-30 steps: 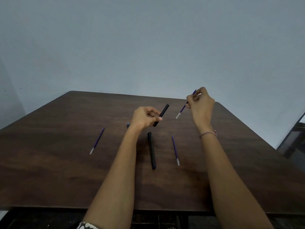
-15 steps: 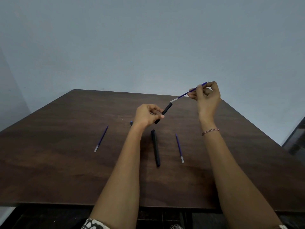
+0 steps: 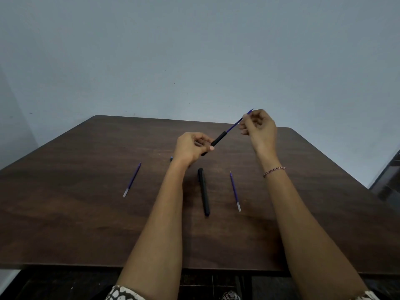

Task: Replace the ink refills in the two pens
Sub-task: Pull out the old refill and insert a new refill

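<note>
- Black barrel [image 3: 218, 139], centre of the frame above the table [image 3: 86, 213], gripped by the left hand [image 3: 192, 148], fingers curled round its lower end.
- Purple refill [image 3: 234, 126], lower end in the barrel, pinched by the right hand [image 3: 259, 128], upper right of centre.
- Below them a pen [image 3: 204, 191] lies flat, right refill [image 3: 235, 191] near it, left refill [image 3: 132, 179] farther left.

Landmark: black pen [image 3: 204, 191] on table [image 3: 86, 213]. Right refill [image 3: 235, 191] lies near it, left refill [image 3: 132, 179] well apart. Bare wood lies between and beyond both.
</note>
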`<state>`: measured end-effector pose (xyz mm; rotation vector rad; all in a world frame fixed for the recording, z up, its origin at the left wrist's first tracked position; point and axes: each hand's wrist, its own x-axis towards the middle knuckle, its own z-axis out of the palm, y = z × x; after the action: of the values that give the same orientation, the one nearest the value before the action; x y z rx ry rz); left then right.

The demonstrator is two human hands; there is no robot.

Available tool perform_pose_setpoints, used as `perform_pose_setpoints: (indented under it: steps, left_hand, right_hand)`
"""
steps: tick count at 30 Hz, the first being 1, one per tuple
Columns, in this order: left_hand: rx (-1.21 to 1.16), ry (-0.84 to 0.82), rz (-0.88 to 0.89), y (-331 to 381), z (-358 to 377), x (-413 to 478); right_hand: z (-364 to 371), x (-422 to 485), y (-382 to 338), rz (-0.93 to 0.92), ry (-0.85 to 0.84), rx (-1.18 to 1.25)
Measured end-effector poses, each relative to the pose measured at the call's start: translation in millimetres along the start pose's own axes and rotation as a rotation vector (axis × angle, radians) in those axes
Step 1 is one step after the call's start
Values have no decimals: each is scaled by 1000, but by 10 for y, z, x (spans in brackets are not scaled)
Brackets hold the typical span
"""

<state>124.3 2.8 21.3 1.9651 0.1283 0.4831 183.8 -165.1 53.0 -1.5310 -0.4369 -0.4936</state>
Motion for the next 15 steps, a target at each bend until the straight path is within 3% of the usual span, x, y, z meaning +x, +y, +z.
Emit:
perform_pose_setpoints:
  steps: [5, 15]
  left_hand:
    - [-3, 31, 51, 6, -17, 2]
    - [-12, 53, 106, 0, -53, -6]
  right_hand:
    - [91, -52, 53, -39, -127, -160]
    - [155, -96, 76, -98, -152, -91]
